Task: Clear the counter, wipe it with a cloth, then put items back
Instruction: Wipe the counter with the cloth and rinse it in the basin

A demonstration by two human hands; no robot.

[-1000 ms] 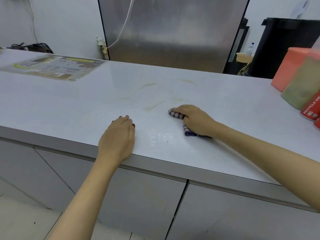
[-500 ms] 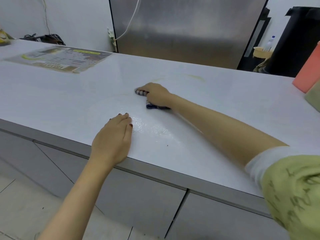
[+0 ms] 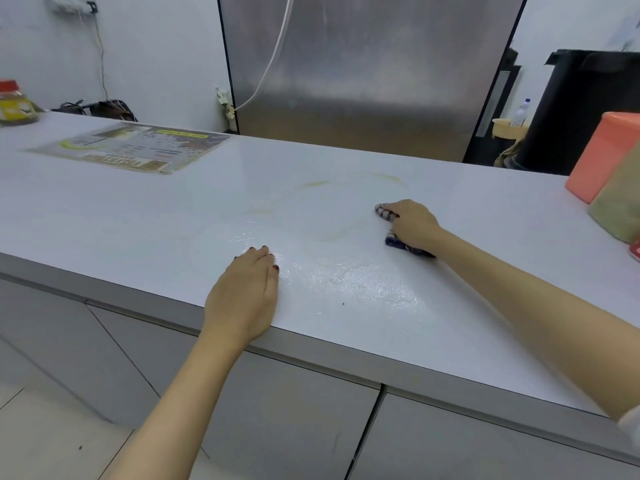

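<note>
- Right hand (image 3: 414,224) presses down on cloth (image 3: 385,213), covering most of it; fingers' curl unclear.
- Left hand (image 3: 244,296) flat, holding nothing, on near counter (image 3: 138,216) edge.

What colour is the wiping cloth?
Dark blue and white stripes on the cloth, seen in the head view under the right hand.
</note>
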